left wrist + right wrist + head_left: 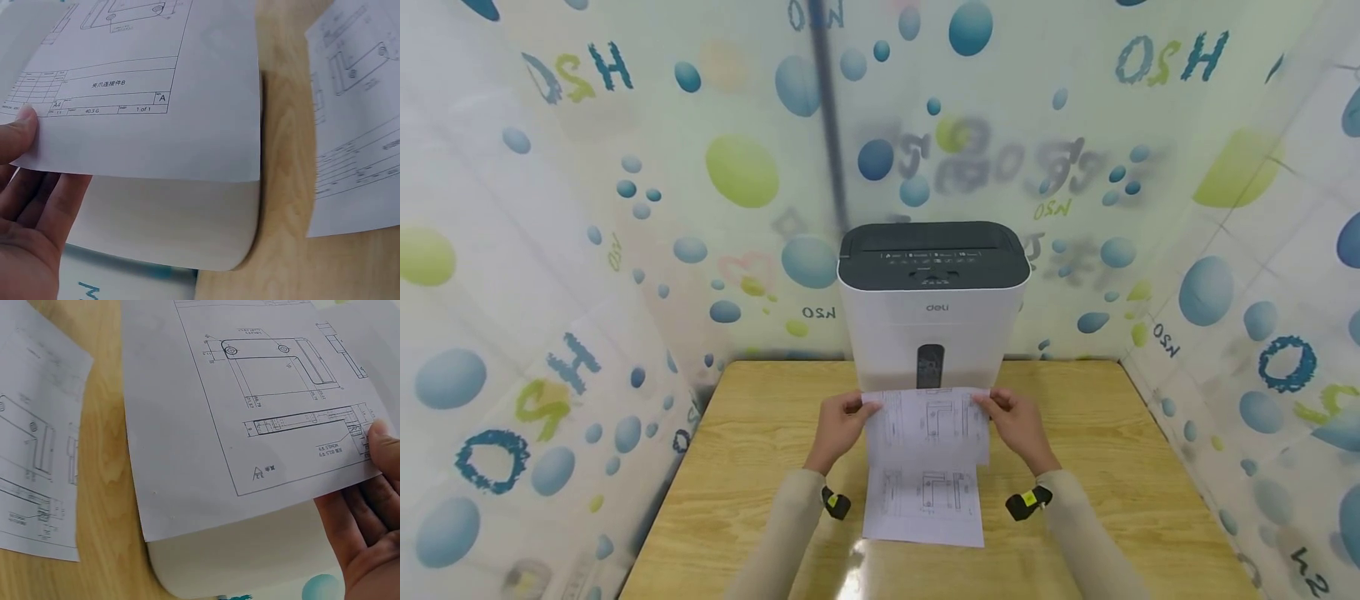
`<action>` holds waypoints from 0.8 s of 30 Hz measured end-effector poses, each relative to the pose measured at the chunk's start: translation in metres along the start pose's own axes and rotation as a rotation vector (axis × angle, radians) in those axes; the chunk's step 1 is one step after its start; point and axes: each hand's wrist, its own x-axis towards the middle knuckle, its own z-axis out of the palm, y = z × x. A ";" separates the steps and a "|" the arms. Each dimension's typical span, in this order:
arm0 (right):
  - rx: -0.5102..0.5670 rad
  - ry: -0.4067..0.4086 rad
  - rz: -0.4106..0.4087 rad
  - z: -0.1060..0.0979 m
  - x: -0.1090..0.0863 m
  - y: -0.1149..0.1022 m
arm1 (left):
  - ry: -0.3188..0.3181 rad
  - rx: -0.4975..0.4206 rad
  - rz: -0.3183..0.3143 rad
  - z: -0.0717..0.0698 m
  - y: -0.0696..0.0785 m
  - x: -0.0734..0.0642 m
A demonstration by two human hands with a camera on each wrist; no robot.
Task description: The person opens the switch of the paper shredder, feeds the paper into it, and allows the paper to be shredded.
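Both hands hold one white sheet with a technical drawing (928, 437) by its far corners. My left hand (838, 425) pinches the left corner, thumb on top and fingers underneath; my right hand (1018, 425) pinches the right corner likewise. In the left wrist view, a title block shows by the left thumb (26, 122). A second printed sheet (921, 521) lies on the table, its far part covered by the raised one. Just beyond the held sheet stands a white paper shredder (883, 333) with a dark top; the sheet hides its lower front.
The wooden table (760, 433) carries the shredder near its back edge. Patterned curtains (745, 250) with blue and green dots rise behind it and at both sides. A small black camera sits on each wrist, the left camera (837, 504) and the right camera (1026, 504).
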 end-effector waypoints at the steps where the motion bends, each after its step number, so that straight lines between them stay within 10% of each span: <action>1: -0.003 0.001 -0.007 -0.001 0.001 -0.002 | 0.002 0.000 0.009 -0.001 0.002 0.002; 24: -0.087 0.086 -0.183 -0.038 0.040 -0.073 | 0.047 0.068 0.174 -0.025 0.061 0.064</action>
